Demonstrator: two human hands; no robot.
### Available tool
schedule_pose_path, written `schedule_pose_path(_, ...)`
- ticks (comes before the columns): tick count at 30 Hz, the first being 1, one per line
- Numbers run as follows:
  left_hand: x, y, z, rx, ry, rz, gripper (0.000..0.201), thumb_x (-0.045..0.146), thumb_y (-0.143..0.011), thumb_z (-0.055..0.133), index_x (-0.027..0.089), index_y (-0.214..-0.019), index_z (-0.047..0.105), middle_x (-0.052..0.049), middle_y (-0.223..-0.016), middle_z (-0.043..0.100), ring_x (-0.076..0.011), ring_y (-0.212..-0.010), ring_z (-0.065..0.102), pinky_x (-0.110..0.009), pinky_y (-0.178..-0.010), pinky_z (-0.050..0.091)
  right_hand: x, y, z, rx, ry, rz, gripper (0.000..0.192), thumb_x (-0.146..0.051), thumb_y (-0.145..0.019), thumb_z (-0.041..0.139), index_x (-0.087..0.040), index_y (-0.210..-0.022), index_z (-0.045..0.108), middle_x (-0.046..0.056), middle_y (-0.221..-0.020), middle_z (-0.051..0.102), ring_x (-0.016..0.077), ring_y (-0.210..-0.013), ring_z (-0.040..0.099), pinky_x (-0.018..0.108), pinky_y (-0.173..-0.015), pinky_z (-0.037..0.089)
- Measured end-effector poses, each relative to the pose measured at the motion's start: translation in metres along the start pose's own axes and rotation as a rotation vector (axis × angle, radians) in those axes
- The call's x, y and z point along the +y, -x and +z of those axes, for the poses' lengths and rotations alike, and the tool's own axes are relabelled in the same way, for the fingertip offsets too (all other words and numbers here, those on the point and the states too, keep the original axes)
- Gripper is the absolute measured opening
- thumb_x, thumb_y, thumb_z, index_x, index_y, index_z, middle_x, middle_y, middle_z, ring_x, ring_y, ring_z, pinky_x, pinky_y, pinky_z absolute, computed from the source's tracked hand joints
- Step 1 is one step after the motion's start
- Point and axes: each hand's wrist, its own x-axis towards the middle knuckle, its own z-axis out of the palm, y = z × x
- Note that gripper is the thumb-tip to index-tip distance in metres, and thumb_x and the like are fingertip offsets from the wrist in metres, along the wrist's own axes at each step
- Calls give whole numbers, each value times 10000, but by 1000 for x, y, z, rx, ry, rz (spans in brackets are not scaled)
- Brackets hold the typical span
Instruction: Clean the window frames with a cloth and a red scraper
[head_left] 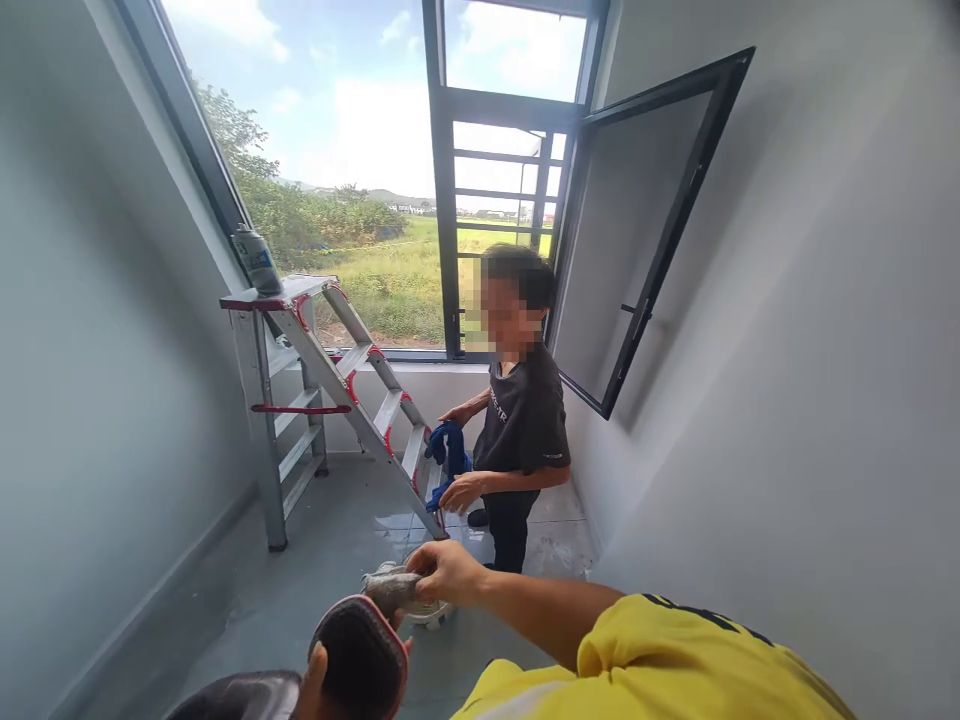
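Note:
My left hand (315,672) grips a dark rubber boot (244,695) by its shaft at the bottom of the view. The wide opening, with a black lining and reddish rim, faces up. My thumb is on the near side, and some fingertips show past the far rim. Just beyond the opening, my right hand (454,574) is closed on a damp-looking grey cloth (394,592), pinched between thumb and fingers. Behind the cloth, a pale bucket (433,618) on the floor is mostly hidden.
A co-worker (525,420) in dark clothes stands ahead, holding blue cloth (452,447). An aluminium stepladder (292,410) stands left, with a spray can (256,260) on top. An open window sash (645,240) juts in from the right. The tiled floor (360,520) looks wet.

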Motion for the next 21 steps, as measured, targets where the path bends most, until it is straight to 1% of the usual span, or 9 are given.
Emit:
schedule_pose_path(2,-4,-1,8,24,-5,48,397,379,-816,577,451,-1206,595,10,-1202,621,-296,-1055,613,-443,-898,475,-4,3,-6,17,-15,-20,248,-58,-602,606,-135,-818,702,-25,-680,588,79,-617,493,172,-553,373)
schedule_pose_path(4,-5,-1,16,59,-13,106,414,366,-811,580,460,-1214,585,33,-1231,601,-289,-1051,619,-446,-886,482,-7,4,-9,28,-52,-37,230,-68,-614,570,-127,-796,697,-21,-663,578,80,-601,485,180,-539,359)
schedule_pose_path(6,-6,0,23,119,-39,146,449,325,-800,579,476,-1224,569,51,-1246,589,-282,-1022,637,-445,-868,491,-8,4,-11,23,-102,-46,206,-93,-610,577,-126,-782,685,-23,-658,569,81,-590,475,188,-530,347)
schedule_pose_path(8,-6,2,28,182,-81,152,492,279,-791,571,481,-1239,552,55,-1250,589,-273,-1037,628,-432,-866,490,-9,2,-10,27,-168,-48,160,-139,-602,615,-131,-754,664,-31,-641,550,78,-578,455,194,-533,335)
schedule_pose_path(10,-7,4,29,235,-119,144,518,251,-781,567,470,-1250,547,55,-1250,593,-269,-1132,561,-422,-892,472,-11,0,-8,62,-266,-49,139,-198,-604,640,-138,-729,637,-41,-622,529,71,-567,434,199,-544,320)
schedule_pose_path(12,-9,7,28,266,-139,132,506,261,-792,557,449,-1262,548,56,-1260,589,-258,-1245,436,-424,-939,438,-12,-2,-6,117,-376,-55,154,-248,-611,645,-146,-720,609,-47,-612,515,67,-565,418,203,-557,305)
schedule_pose_path(15,-13,13,26,293,-131,129,464,284,-827,532,433,-1266,552,64,-1259,592,-238,-1315,309,-439,-995,390,-12,-4,-5,175,-499,-48,197,-305,-607,650,-158,-713,570,-50,-617,505,70,-578,411,207,-573,299)
schedule_pose_path(18,-16,21,25,304,-107,123,485,286,-835,527,446,-1292,518,70,-1261,591,-231,-1324,308,-462,-1005,381,-4,-5,-8,200,-584,17,230,-322,-577,661,-169,-693,535,-54,-609,487,72,-573,403,211,-572,298)
schedule_pose_path(21,-20,29,28,323,-73,115,551,269,-810,554,458,-1322,479,50,-1269,592,-233,-1321,327,-450,-994,400,11,-6,-12,198,-657,157,273,-314,-519,681,-175,-683,513,-52,-600,482,78,-557,418,218,-553,301)
